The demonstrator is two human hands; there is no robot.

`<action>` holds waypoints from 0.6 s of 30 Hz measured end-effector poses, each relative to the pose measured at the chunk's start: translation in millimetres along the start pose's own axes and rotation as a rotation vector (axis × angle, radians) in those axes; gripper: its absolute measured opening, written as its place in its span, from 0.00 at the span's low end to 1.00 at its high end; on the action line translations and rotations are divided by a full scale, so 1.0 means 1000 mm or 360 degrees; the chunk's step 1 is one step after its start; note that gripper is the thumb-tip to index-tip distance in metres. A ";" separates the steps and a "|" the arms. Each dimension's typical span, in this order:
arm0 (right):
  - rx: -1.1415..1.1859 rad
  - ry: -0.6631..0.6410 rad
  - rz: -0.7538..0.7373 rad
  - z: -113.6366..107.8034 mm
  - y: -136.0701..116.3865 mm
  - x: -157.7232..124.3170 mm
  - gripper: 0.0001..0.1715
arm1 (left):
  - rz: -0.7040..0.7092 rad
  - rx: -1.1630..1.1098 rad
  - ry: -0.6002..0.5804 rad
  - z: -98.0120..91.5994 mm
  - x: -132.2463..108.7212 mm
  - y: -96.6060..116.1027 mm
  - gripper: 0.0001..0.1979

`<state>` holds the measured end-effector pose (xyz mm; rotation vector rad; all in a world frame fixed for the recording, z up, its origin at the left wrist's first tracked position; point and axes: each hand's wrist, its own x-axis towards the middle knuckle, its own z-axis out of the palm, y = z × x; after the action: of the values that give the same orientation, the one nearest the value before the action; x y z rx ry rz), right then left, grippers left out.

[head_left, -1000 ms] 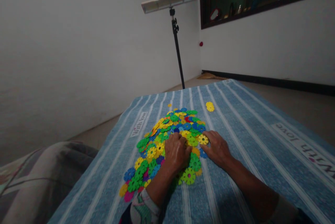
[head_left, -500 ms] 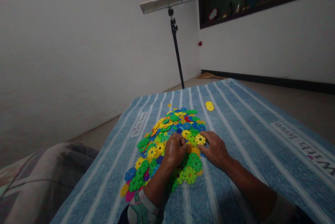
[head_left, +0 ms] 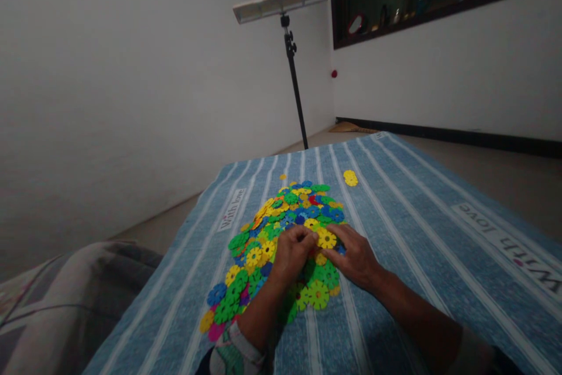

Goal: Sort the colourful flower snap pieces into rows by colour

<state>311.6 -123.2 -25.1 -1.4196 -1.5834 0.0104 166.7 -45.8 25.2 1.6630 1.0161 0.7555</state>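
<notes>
My right hand (head_left: 356,255) pinches the right edge of a yellow flower-shaped disc (head_left: 326,238) with slots around its rim and a hole in the middle. My left hand (head_left: 293,249) is closed, thumb and forefinger together at the left edge of that disc. What sits inside the left fingertips is mostly hidden. Both hands are just over a pile of slotted plastic discs in green (head_left: 318,294), yellow (head_left: 253,257), blue (head_left: 216,293) and other colours. The left wrist hides part of the pile.
A yellow piece of overlapping discs (head_left: 350,178) lies apart at the right of the pile. A blue striped cloth (head_left: 395,211) covers the table. Beyond it stands a lamp on a black pole (head_left: 297,88). Grey fabric (head_left: 79,299) lies at the lower left.
My right hand has moved left with the yellow disc, bringing it up against the left fingertips. An orange-yellow disc seen earlier at the left fingers is now mostly hidden.
</notes>
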 end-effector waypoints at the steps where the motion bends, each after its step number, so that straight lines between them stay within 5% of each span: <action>1: -0.0006 0.0000 0.0002 0.000 0.000 0.000 0.21 | -0.0040 -0.0048 -0.0032 0.001 -0.001 0.001 0.13; 14: -0.0137 0.0035 -0.0155 0.003 0.003 -0.002 0.20 | 0.0009 -0.0066 -0.0289 0.007 -0.006 -0.002 0.11; 18: -0.0224 0.0070 -0.0135 0.003 0.006 -0.001 0.17 | 0.0206 0.0305 -0.0078 -0.003 0.006 0.000 0.10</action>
<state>313.7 -120.2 -30.9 -1.4487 -1.6330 -0.1850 167.1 -39.6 26.4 1.9178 0.9784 0.7159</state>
